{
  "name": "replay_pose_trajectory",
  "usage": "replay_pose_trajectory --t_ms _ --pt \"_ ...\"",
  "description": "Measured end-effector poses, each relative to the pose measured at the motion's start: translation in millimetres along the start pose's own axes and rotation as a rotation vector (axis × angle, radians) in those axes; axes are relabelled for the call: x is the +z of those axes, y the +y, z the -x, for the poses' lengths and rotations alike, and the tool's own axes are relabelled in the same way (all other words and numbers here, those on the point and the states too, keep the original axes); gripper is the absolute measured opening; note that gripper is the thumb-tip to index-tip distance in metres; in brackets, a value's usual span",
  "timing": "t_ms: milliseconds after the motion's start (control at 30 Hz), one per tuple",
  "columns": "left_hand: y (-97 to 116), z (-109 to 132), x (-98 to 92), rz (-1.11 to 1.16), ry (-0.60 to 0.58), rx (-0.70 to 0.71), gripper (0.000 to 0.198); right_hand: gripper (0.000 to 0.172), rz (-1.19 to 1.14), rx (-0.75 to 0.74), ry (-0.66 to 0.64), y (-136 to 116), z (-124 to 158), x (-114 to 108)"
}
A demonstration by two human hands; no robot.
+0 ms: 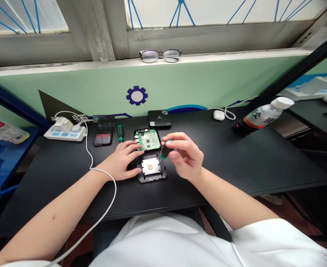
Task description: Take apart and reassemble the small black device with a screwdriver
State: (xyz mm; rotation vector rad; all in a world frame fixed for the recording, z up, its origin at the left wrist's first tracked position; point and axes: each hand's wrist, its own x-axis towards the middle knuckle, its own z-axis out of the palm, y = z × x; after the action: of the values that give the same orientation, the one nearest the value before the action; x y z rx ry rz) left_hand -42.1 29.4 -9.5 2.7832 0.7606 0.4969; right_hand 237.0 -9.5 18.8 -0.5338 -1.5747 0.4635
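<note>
My right hand grips a short green-and-black screwdriver, tilted, its tip at the right side of a black cover with a silver metal plate on it. Fingers spread, my left hand lies at the left of this cover, thumb by its edge and fingertips by the green circuit board. That board sits in a black case just behind the cover. Whether the screwdriver tip is in a screw is too small to tell.
Behind lie a second green screwdriver, a phone and a flat black box. A power strip stands left; its white cable crosses my left forearm. A bottle and white earphone case are right; glasses rest on the sill.
</note>
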Motion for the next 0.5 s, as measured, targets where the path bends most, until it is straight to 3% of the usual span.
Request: replay_pose_trajectory --t_ms 100,233,500 --pt "1 1 -1.3 0.015 0.005 0.003 0.057 0.026 0.043 0.006 0.023 -3 1 -2" --pt "0 0 -2.5 0.024 0.013 -0.022 0.044 0.032 -0.117 0.163 0.062 -4 8 -1" --pt "-6 0 -4.3 0.007 0.170 -0.052 0.034 0.015 -0.202 0.207 0.107 -5 8 8"
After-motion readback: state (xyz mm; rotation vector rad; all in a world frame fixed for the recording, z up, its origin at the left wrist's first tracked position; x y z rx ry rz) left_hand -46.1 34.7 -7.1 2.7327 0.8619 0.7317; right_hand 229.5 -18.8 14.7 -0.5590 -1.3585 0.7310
